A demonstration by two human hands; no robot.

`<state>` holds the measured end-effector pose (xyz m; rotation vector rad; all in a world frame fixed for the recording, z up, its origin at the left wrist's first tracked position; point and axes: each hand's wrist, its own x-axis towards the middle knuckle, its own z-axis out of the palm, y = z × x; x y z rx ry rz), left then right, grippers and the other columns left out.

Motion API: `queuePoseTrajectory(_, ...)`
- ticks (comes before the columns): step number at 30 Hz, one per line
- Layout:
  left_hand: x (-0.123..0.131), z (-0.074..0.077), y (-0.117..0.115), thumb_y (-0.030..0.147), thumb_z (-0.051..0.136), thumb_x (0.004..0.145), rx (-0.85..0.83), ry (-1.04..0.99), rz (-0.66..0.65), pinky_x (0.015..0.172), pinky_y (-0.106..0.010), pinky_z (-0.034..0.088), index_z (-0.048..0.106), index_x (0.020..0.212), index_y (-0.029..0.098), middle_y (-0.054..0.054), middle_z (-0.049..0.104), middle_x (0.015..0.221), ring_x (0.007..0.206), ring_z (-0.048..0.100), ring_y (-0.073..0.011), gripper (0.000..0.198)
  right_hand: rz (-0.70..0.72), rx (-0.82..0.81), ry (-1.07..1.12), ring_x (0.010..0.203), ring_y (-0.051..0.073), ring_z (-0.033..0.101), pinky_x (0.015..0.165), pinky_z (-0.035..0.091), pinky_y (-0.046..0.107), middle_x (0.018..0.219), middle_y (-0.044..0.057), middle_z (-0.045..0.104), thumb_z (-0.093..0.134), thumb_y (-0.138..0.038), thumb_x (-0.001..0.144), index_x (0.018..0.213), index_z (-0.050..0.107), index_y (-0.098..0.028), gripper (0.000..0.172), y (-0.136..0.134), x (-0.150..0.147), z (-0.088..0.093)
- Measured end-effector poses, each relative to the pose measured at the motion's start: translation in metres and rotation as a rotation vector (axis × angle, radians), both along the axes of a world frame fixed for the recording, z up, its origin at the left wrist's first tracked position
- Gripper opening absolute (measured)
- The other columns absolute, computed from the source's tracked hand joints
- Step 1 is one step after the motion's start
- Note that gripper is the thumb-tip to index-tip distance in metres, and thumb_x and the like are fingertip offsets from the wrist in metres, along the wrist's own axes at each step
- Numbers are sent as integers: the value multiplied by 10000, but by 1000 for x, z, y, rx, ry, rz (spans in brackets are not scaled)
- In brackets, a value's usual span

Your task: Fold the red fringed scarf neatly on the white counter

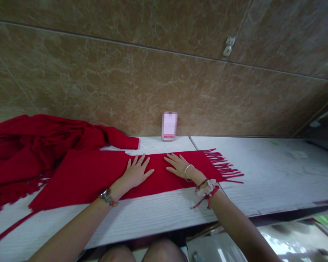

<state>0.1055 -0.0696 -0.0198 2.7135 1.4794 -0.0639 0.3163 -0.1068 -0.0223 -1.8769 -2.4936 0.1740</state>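
A red scarf (82, 178) lies spread lengthwise on the white table, its fringed end (222, 165) pointing right. My left hand (135, 171) rests flat near the middle of the cloth, fingers spread. To its right, my right hand (179, 167) also lies flat on the scarf, fingers stretched toward the left. A gap of bare red cloth separates the two hands. Neither hand grips anything. At the left, a crumpled heap of red fabric (38, 142) with fringes sits behind and against the flat scarf.
A phone (169, 126) leans upright against the brown marble-patterned wall (164, 83) behind the scarf. The white table (273, 171) runs on to the right, with a seam between its boards. A small white fixture (229, 46) is on the wall. My knees show below the table's front edge.
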Motion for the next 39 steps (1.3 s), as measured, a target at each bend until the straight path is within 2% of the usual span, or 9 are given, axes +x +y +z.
queuePoseTrajectory(11,1,1,-2,500,291,874,3,0,-9,1006,-521,193,258,1366,175,-115,190,1436,1297,169,-334,590,-190,-6,-84,1309,223,192,1033,216,450,1438,65,217,284,-403,893,1363,260,-226,503,6,29,-6)
queuePoseTrajectory(14,0,-1,-1,499,298,874,35,1,-14,1004,-524,200,280,1358,181,-119,215,1428,1290,195,-334,579,-252,-1,-84,1306,224,204,1030,226,443,1436,72,220,293,-384,891,1357,279,-215,496,8,37,-8)
queuePoseTrajectory(18,-6,3,0,499,337,863,119,22,-5,997,-547,192,351,1328,179,-129,277,1404,1274,224,-359,565,-257,37,-54,1301,222,220,1036,216,436,1426,83,248,293,-389,888,1348,303,-196,499,10,42,-13)
queuePoseTrajectory(22,-21,14,8,441,405,855,267,64,43,983,-560,206,419,1285,155,-143,330,1378,1269,223,-376,516,-275,79,-16,1291,229,248,1030,224,460,1406,80,300,297,-382,886,1331,333,-210,479,12,44,-17)
queuePoseTrajectory(25,-34,23,21,331,424,861,254,128,58,949,-532,289,466,1240,157,-139,450,1299,1214,346,-350,419,-277,111,-24,1269,246,294,1009,266,469,1376,93,358,310,-363,884,1311,366,-197,461,15,50,-19)
queuePoseTrajectory(27,-44,27,30,239,401,867,229,142,5,924,-473,347,505,1191,162,-128,536,1211,1138,454,-296,349,-263,132,-50,1237,251,348,982,317,458,1343,113,406,323,-326,884,1292,393,-179,439,19,57,-18)
queuePoseTrajectory(30,-60,33,43,152,361,859,251,111,-109,902,-369,390,518,1161,142,-128,556,1170,1064,521,-226,340,-228,153,-74,1159,226,442,944,376,411,1269,124,484,356,-234,872,1242,451,-174,386,26,68,-16)
queuePoseTrajectory(34,-84,44,55,184,372,853,228,114,-157,891,-298,393,499,1169,126,-131,520,1179,1050,518,-194,345,-212,153,-72,1047,218,519,889,424,379,1165,125,541,438,-164,829,1130,549,-181,321,37,80,-8)
queuePoseTrajectory(39,-112,49,74,323,430,824,134,100,-72,815,-355,423,490,1133,164,-110,526,1121,1020,507,-229,353,-160,149,-64,989,213,523,838,447,348,1122,112,525,557,-146,758,974,619,-175,227,49,92,3)
